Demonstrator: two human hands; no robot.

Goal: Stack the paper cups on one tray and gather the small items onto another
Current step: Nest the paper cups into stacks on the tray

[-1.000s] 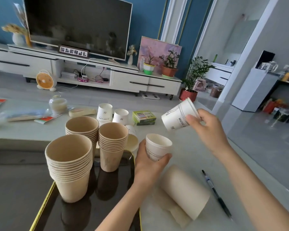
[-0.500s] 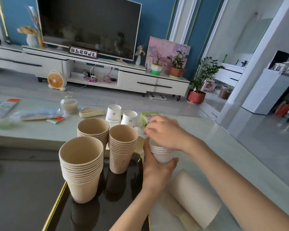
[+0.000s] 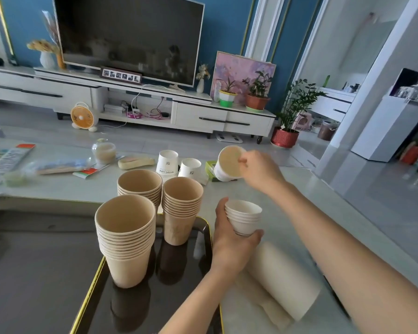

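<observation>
Paper, light and easily crushed: our left grip (image 3: 227, 239) wraps the nested white stack (image 3: 243, 216) at centre, beside the tray (image 3: 89, 288). Our right grip (image 3: 258, 169) pinches a tipped cup (image 3: 228, 163) by its rim, upper centre; we'd hold walls gently.

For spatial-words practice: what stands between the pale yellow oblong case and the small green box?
Two upside-down white printed paper cups, side by side, as the head view shows.

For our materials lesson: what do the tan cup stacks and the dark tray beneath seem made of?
The tan cup stacks look like unbleached paper: matte, thin rolled rims. The tray is glossy black and mirrors the cups, so perhaps glass or lacquer; gold-coloured rim.
</observation>
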